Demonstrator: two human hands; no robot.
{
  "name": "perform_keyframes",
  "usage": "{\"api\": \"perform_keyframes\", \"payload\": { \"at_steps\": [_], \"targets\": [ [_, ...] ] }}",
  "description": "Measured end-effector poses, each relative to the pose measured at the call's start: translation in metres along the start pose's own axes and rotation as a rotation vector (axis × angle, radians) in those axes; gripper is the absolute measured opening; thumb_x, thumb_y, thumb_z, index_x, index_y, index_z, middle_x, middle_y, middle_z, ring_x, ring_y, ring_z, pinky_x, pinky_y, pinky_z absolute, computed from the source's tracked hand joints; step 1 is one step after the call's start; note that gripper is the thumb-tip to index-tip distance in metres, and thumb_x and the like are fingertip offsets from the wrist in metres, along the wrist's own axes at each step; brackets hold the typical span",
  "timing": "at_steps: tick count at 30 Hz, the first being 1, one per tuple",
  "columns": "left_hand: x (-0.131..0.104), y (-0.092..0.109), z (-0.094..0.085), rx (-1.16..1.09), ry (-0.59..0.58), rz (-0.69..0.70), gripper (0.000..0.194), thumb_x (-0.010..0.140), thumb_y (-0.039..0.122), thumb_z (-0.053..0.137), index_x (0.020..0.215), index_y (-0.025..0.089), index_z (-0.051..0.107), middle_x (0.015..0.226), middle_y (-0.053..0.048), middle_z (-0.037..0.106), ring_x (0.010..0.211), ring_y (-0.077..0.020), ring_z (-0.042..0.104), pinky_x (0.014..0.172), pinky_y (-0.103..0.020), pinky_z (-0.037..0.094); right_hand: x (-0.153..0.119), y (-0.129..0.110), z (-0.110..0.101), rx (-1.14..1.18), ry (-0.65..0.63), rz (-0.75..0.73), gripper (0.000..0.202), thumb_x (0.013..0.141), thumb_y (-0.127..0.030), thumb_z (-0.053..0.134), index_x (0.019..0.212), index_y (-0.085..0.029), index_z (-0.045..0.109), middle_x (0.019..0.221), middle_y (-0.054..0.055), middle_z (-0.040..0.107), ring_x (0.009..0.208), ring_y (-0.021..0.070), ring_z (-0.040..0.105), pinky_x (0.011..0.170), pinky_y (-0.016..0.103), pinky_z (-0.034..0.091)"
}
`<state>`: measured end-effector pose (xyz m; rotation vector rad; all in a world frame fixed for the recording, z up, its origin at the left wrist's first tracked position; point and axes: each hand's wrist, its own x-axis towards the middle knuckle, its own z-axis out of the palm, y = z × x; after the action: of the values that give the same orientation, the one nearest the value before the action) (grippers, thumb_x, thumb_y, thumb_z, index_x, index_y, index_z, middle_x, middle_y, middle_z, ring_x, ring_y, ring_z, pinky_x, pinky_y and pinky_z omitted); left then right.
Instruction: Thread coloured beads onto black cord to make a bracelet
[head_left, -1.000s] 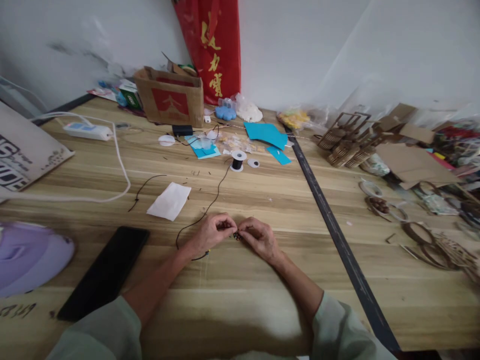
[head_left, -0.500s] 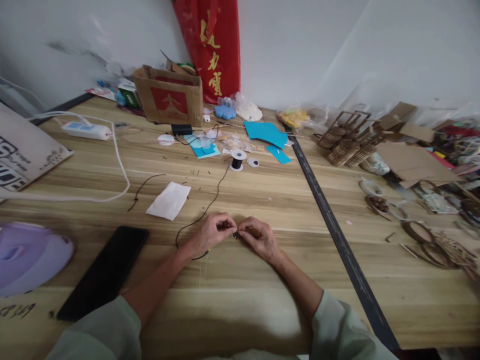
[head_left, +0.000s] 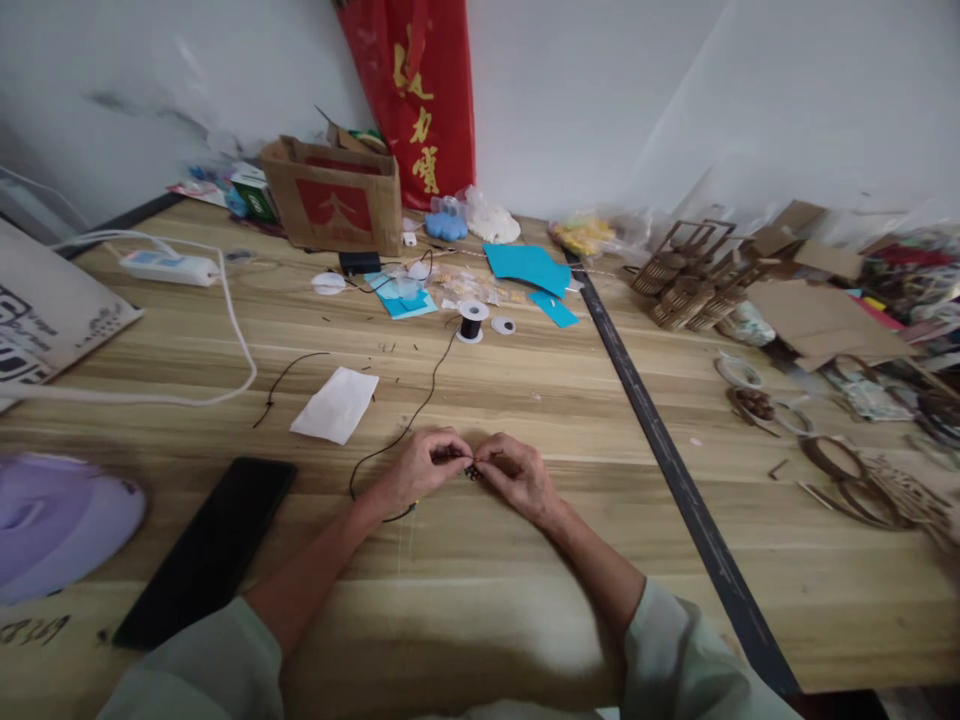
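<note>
My left hand [head_left: 424,468] and my right hand [head_left: 517,475] meet over the middle of the table, thumb and forefinger of each pinched together, fingertips almost touching. Between them sits a small dark beaded piece [head_left: 472,472], partly covered by the fingers; its exact form is too small to tell. Both pinches close on it or on a thin cord at it. A black cord [head_left: 420,408] runs from a white-flanged spool [head_left: 471,322] towards my left wrist and passes under it, its dark end showing below the forearm with a yellow bit.
A white paper piece [head_left: 335,404], a black phone [head_left: 210,550] and a purple object [head_left: 64,525] lie to the left. Blue sheets [head_left: 527,268] and a cardboard box [head_left: 330,200] stand or lie at the back. Small woven baskets [head_left: 686,280] are right of the dark strip [head_left: 660,440].
The view has shifted slightly. Both hands keep their pinch at the same place, with the fingertips barely moved around the beaded piece.
</note>
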<state>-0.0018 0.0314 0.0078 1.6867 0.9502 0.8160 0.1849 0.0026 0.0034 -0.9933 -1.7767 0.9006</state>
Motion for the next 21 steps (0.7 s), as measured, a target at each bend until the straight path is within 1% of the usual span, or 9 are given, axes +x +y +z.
{"api": "perform_keyframes", "payload": {
  "at_steps": [7, 14, 17, 21],
  "targets": [
    [0.0001, -0.0032, -0.0016, 0.033, -0.006, 0.045, 0.010, 0.078, 0.020, 0.062, 0.078, 0.015, 0.070, 0.075, -0.003, 0.065, 0.069, -0.0137, 0.059, 0.062, -0.022, 0.045, -0.0011, 0.0010, 0.0000, -0.005, 0.022, 0.006, 0.017, 0.087, -0.034, 0.061, 0.083, -0.017, 0.062, 0.076, 0.004, 0.064, 0.069, 0.0144, 0.060, 0.063, 0.024, 0.050],
    [0.0007, 0.0037, -0.0042, 0.061, -0.003, 0.066, 0.011, 0.079, 0.021, 0.063, 0.078, 0.015, 0.072, 0.075, -0.004, 0.067, 0.070, -0.0146, 0.060, 0.063, -0.023, 0.045, -0.0010, 0.0001, -0.0010, 0.014, -0.002, -0.009, 0.018, 0.089, -0.035, 0.059, 0.084, -0.017, 0.063, 0.079, 0.006, 0.064, 0.071, 0.0150, 0.061, 0.064, 0.026, 0.050],
    [0.0004, 0.0039, -0.0042, 0.046, -0.001, 0.048, 0.009, 0.078, 0.021, 0.064, 0.078, 0.016, 0.072, 0.076, -0.003, 0.069, 0.072, -0.0150, 0.061, 0.065, -0.024, 0.046, -0.0001, -0.0004, -0.0018, -0.011, -0.011, -0.032, 0.018, 0.089, -0.035, 0.058, 0.085, -0.018, 0.064, 0.080, 0.007, 0.065, 0.073, 0.0158, 0.061, 0.067, 0.027, 0.050],
    [0.0003, 0.0022, -0.0025, -0.023, 0.013, -0.030, 0.006, 0.074, 0.020, 0.067, 0.078, 0.016, 0.070, 0.076, -0.002, 0.070, 0.070, -0.0145, 0.062, 0.066, -0.024, 0.048, 0.0007, -0.0009, -0.0023, -0.029, -0.016, -0.053, 0.019, 0.089, -0.035, 0.058, 0.084, -0.018, 0.064, 0.079, 0.007, 0.065, 0.074, 0.0163, 0.061, 0.069, 0.028, 0.050]
  ]
}}
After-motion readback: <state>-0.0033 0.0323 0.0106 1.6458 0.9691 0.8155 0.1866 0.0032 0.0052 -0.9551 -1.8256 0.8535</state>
